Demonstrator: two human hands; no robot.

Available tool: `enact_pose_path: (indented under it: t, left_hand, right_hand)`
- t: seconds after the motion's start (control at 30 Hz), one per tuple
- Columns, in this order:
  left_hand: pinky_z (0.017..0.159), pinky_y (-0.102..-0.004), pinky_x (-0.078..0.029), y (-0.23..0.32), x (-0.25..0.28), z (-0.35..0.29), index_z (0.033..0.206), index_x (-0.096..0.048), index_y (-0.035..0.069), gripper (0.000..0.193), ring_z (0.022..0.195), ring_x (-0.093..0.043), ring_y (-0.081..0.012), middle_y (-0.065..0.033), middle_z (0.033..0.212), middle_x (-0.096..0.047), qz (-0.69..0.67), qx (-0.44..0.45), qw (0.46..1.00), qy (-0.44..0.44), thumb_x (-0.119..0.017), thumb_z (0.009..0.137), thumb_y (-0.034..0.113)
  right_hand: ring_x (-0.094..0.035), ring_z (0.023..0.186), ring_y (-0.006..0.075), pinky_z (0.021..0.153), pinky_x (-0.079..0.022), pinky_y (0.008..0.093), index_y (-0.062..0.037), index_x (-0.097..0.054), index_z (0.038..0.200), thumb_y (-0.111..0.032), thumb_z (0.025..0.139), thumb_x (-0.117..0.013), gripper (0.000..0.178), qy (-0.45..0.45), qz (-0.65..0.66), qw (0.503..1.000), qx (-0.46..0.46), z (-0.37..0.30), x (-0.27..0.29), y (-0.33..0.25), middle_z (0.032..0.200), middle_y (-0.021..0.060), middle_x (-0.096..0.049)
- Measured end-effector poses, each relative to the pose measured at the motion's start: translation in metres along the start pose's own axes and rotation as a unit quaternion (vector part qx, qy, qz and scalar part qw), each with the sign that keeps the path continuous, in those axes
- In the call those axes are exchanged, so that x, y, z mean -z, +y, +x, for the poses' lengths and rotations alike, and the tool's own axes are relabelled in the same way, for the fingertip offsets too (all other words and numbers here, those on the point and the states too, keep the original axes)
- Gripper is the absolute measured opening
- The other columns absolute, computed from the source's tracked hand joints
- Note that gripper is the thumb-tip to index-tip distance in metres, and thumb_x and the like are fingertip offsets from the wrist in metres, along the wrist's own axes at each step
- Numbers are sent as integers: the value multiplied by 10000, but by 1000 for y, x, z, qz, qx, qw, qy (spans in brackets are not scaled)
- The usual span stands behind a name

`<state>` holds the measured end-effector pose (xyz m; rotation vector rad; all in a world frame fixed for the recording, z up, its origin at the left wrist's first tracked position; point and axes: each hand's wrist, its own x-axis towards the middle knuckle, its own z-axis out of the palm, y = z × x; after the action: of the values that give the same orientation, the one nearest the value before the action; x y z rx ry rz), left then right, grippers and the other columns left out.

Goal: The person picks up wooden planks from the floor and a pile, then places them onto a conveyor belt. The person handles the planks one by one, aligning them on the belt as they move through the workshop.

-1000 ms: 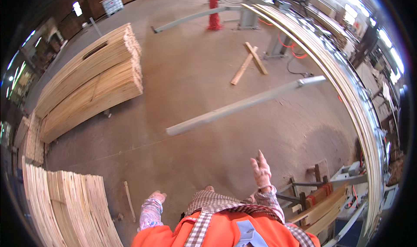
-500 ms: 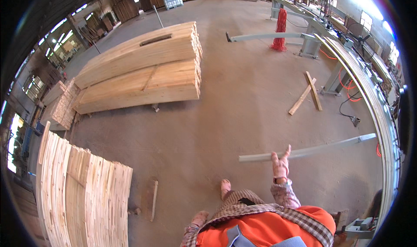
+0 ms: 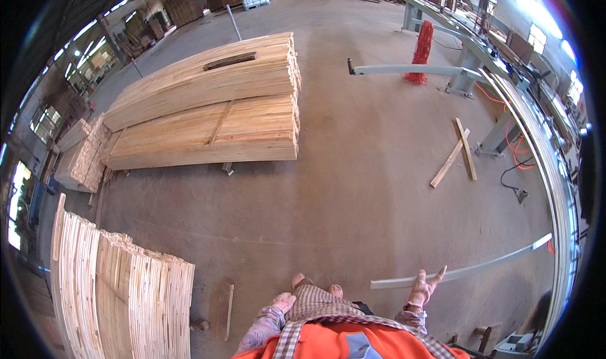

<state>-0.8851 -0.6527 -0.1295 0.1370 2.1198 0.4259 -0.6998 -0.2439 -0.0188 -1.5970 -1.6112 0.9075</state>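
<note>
My right hand (image 3: 423, 287), in a pale pinkish glove with bare fingertips, is stretched out with its fingers spread and nothing in it. In the picture it overlaps a long grey metal arm (image 3: 486, 269) that reaches out from the machine line on the right; whether it touches the arm I cannot tell. Close to my lap, above the checked apron (image 3: 315, 301), hangs my left hand (image 3: 285, 301). No object shows in it, and its fingers are too small and turned away to make out.
Stacks of long planks (image 3: 208, 113) lie ahead on the left, with another plank stack (image 3: 126, 289) nearer. One narrow stick (image 3: 229, 311) is on the floor. Two crossed wood strips (image 3: 457, 150) lie right, before a second metal arm (image 3: 404, 70) and a bundle of red strands (image 3: 421, 53).
My left hand has come further into view beside my lap. The floor, stacks and near metal arm sit lower in the picture. My right hand stays spread by that arm.
</note>
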Motion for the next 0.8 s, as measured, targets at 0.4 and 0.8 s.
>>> enact_pose_path:
  t: [0.4,0.8]
  left_hand:
    - [1110,-417,-325,60,203,109,1384,-492,110,612,1342,-422,-322,-144,1433,-475,126,-46,990,-38,-457,908,494]
    - [1114,-430,-330,102,262,201,1333,-552,98,603,1338,-432,-333,-165,1443,-453,305,-45,931,-196,-443,857,454]
  right_hand:
    - [-535,1190,269,993,-422,338,-239,-181,1549,-32,853,-563,820,153,-87,956,-235,-1,-20,-6,1482,152,-399]
    - [-385,1365,302,1111,-310,368,-193,-162,1547,-4,876,-487,770,276,-78,952,-106,-28,-14,14,1548,166,-289]
